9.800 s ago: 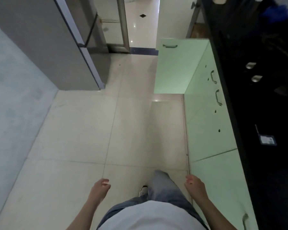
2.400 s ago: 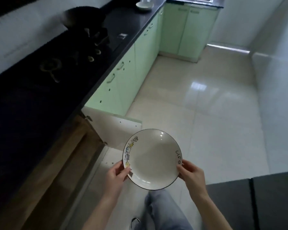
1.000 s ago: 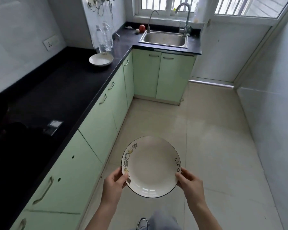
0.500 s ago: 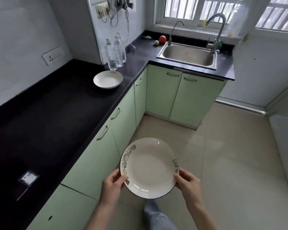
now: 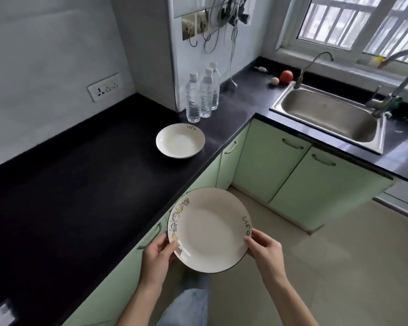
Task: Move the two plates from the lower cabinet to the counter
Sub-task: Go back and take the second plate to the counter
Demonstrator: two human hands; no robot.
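Note:
I hold a white plate (image 5: pixel 210 229) with a dark rim, small drawings on its left edge and the word "life" on its right edge. My left hand (image 5: pixel 157 258) grips its left rim and my right hand (image 5: pixel 266 254) grips its right rim. The plate hangs in front of me, just off the front edge of the black counter (image 5: pixel 80 196). A second white plate (image 5: pixel 180 141) of the same kind lies flat on the counter farther ahead, near the corner.
Three water bottles (image 5: pixel 201 95) stand behind the second plate by a wall pillar. A steel sink (image 5: pixel 327 114) with taps sits at the right under a window. Green cabinet doors (image 5: pixel 269 161) run below the counter. Tiled floor lies at the right.
I have walked along the counter with the plate in both hands; the second plate, the bottles and the sink now appear closer and larger. My grip is unchanged.

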